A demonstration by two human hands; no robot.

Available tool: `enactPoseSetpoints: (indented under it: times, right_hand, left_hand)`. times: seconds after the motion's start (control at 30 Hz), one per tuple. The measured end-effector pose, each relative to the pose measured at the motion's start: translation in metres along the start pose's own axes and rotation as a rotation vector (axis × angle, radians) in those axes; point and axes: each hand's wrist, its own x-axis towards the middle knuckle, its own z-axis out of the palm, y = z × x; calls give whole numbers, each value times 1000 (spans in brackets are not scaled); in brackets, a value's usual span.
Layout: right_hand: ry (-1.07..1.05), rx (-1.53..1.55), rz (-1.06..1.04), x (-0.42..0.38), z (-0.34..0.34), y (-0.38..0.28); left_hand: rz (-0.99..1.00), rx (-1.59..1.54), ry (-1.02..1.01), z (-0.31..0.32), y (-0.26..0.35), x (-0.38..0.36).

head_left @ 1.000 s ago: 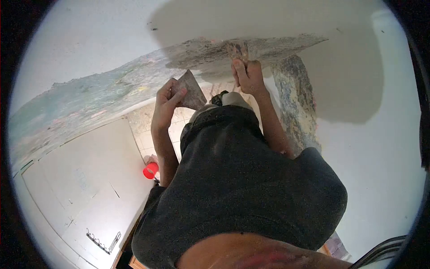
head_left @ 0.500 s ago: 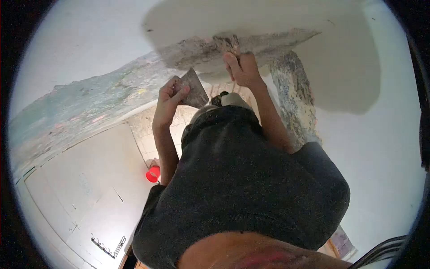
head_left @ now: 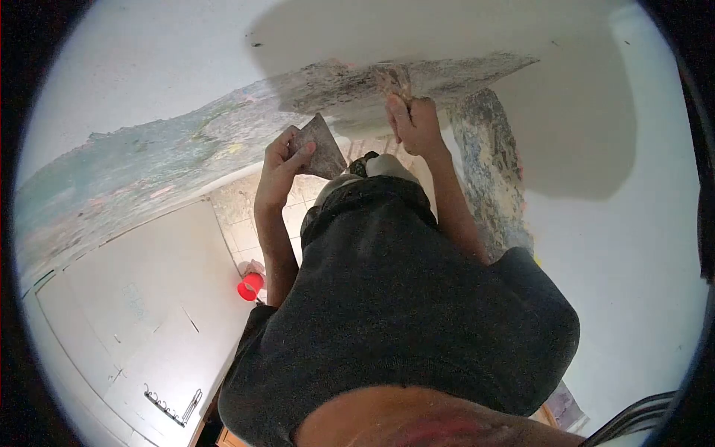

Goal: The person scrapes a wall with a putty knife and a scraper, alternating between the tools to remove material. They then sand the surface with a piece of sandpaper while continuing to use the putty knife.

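My left hand grips a flat grey, roughly square plate, thumb on its face, held away from the wall. My right hand is closed around the handle of a scraper, whose stained blade lies against the rough wall patch. That patch is a long band of bare, mottled grey surface between smooth white areas. The blade's edge is hard to tell from the dark patch behind it.
A second bare strip runs down the wall at the right. A white door with a black hook rack stands at the lower left. A red bucket is on the tiled floor. Black cables hang at the lower right.
My right hand and the scraper have moved a little to the right and slightly down along the patch. My left hand holds the plate nearly as before.
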Motion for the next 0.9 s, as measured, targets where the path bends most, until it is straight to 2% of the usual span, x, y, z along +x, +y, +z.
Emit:
enactPoseSetpoints:
  times: [0.33, 0.43, 0.57, 0.67, 0.77, 0.9]
  right_hand:
    - [11, 9, 110, -3, 2, -6]
    - [-16, 37, 1, 10, 7, -19]
    - [-4, -34, 34, 4, -1, -13]
    - [24, 3, 3, 1, 4, -10]
    - [6, 2, 70, 1, 1, -13]
    - [46, 5, -12, 4, 4, -12]
  left_hand:
    - [17, -27, 6, 3, 4, -2]
    - [-10, -31, -18, 4, -2, -6]
    - [51, -11, 3, -7, -4, -8]
    - [24, -34, 57, -7, -1, -11]
    - [-2, -22, 50, -4, -3, -16]
    - [9, -35, -1, -9, -3, -9]
